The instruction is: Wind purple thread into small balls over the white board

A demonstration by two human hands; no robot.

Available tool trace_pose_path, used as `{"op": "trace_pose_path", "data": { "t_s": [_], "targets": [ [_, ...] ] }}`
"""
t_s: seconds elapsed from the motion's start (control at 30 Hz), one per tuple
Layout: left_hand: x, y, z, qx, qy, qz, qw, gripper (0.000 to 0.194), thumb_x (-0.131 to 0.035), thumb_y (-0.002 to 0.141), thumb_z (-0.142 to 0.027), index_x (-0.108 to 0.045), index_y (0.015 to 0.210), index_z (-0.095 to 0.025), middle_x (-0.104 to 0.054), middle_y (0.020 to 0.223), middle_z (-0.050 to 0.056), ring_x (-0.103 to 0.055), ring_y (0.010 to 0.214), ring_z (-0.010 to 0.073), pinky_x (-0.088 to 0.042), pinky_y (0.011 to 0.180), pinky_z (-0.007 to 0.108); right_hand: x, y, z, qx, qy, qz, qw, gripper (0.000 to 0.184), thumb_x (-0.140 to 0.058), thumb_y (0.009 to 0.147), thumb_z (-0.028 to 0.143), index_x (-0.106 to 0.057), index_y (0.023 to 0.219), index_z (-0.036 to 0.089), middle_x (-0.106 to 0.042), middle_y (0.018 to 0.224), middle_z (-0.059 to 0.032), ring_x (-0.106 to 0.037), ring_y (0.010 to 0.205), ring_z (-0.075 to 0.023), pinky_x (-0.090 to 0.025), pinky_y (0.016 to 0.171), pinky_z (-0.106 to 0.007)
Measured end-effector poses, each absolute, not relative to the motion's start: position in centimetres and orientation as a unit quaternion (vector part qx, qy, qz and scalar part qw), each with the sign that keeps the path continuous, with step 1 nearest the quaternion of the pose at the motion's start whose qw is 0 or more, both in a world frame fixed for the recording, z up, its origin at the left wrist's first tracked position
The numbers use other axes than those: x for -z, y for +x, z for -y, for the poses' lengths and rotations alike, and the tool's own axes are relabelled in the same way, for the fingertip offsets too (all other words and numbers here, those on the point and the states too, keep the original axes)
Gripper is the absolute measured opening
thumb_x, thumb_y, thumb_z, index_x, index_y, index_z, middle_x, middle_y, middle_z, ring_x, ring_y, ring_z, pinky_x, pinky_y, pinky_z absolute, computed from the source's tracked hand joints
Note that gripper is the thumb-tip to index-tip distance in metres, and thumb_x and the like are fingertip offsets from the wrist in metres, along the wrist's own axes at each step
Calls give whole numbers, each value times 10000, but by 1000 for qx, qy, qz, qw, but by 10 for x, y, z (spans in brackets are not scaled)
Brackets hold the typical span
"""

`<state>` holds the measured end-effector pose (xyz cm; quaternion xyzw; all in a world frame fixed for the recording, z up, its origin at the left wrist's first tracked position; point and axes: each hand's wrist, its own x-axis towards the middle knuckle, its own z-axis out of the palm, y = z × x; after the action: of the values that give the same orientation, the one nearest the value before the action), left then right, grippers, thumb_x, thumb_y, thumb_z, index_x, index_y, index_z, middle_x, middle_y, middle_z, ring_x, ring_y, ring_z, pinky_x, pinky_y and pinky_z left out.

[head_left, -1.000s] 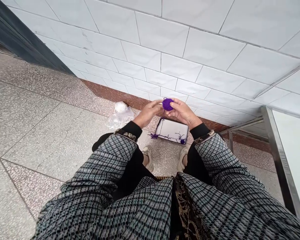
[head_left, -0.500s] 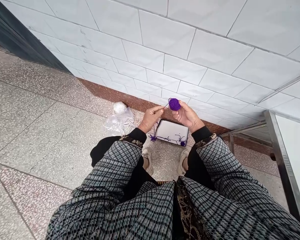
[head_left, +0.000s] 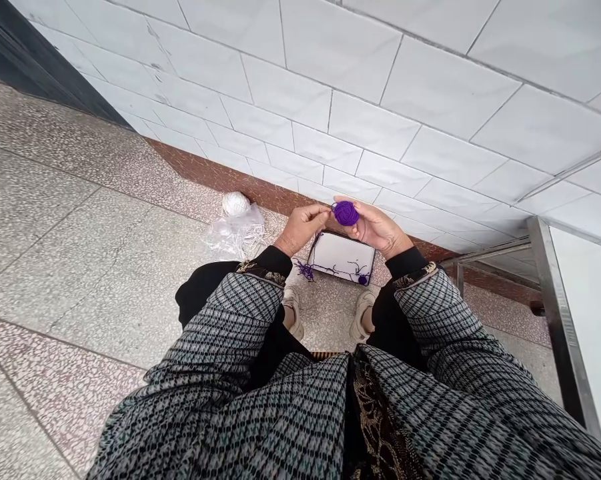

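A small purple ball of thread (head_left: 346, 213) sits in the fingers of my right hand (head_left: 375, 229), held out in front of my knees. My left hand (head_left: 303, 227) is pinched on the thread end right beside the ball's left side. Below both hands, a shallow white box (head_left: 341, 257) lies on the floor by my feet, with loose purple thread scraps (head_left: 307, 270) along its near edge.
A white ball of yarn (head_left: 235, 203) rests on a crumpled clear plastic bag (head_left: 235, 233) against the brown skirting. The white tiled wall stands straight ahead. A metal-framed table (head_left: 555, 313) is at the right. Speckled stone floor spreads to the left.
My left hand drew the thread out to the left, then came back close to the ball. The right hand kept hold of the ball and turned it slightly.
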<state>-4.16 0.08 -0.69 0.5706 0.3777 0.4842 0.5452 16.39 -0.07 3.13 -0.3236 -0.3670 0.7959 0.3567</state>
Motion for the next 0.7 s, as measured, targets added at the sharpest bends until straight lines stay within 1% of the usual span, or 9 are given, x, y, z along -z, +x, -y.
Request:
{"op": "trace_pose_path", "data": {
  "t_s": [0.07, 0.13, 0.27, 0.33, 0.4, 0.47, 0.57, 0.63, 0.7],
  "targets": [
    [6, -42, -1, -469, 585, -392, 533, 129, -672, 828, -268, -696, 766, -158, -577, 567, -33, -519, 545, 105, -429, 590, 229, -31, 164, 0, -794, -320, 374, 358, 517, -883, 855, 424, -662, 1234, 152, -677, 802, 18, -531, 563, -58, -451, 495, -179],
    [6, -43, 0, -446, 588, -380, 558, 127, -635, 817, -235, -667, 719, -161, -571, 562, -23, -530, 554, 109, -450, 609, 232, -33, 164, -2, -788, -315, 368, 381, 451, -859, 882, 404, -665, 1199, 149, -665, 798, 16, -529, 575, -61, -458, 500, -178],
    [12, -41, 5, -396, 540, -350, 655, 145, -638, 766, -262, -624, 659, -166, -506, 541, -38, -517, 504, 102, -532, 664, 271, -38, 166, -8, -759, -313, 323, 471, 423, -883, 851, 378, -618, 1117, 184, -675, 886, 5, -569, 646, -62, -516, 556, -160],
    [16, -39, 8, -379, 518, -349, 683, 148, -654, 737, -288, -626, 658, -166, -485, 539, -48, -496, 483, 94, -537, 649, 276, -40, 168, -12, -729, -328, 313, 513, 416, -880, 851, 384, -585, 1081, 202, -680, 941, -7, -609, 707, -72, -560, 619, -165],
    [18, -38, 10, -352, 518, -345, 699, 151, -665, 718, -307, -647, 672, -164, -486, 534, -43, -471, 474, 94, -495, 584, 260, -39, 170, -15, -686, -350, 321, 552, 424, -882, 847, 398, -561, 1051, 212, -673, 967, -10, -644, 767, -83, -600, 705, -183],
    [18, -37, 12, -324, 537, -333, 704, 162, -677, 717, -321, -672, 692, -162, -492, 529, -32, -448, 472, 96, -441, 539, 248, -35, 172, -19, -638, -382, 342, 575, 461, -903, 821, 413, -546, 1039, 218, -661, 970, -3, -657, 779, -84, -611, 745, -201],
    [16, -38, 14, -299, 566, -311, 702, 174, -694, 721, -328, -716, 738, -155, -468, 529, -33, -385, 467, 86, -383, 516, 241, -28, 177, -25, -570, -458, 385, 563, 497, -919, 797, 426, -529, 1036, 230, -632, 936, 24, -627, 708, -67, -554, 643, -193],
    [15, -39, 15, -302, 561, -320, 701, 188, -702, 713, -326, -739, 772, -152, -426, 530, -43, -322, 470, 77, -309, 496, 228, -24, 180, -29, -528, -503, 405, 552, 478, -906, 804, 409, -525, 1036, 234, -613, 928, 36, -593, 663, -55, -502, 586, -187],
    [15, -39, 16, -322, 535, -356, 695, 219, -702, 704, -324, -758, 818, -145, -394, 534, -51, -271, 473, 70, -212, 480, 219, -22, 183, -33, -503, -516, 400, 566, 440, -872, 827, 390, -523, 1043, 234, -615, 954, 27, -586, 672, -56, -506, 599, -189]
  ]
}}
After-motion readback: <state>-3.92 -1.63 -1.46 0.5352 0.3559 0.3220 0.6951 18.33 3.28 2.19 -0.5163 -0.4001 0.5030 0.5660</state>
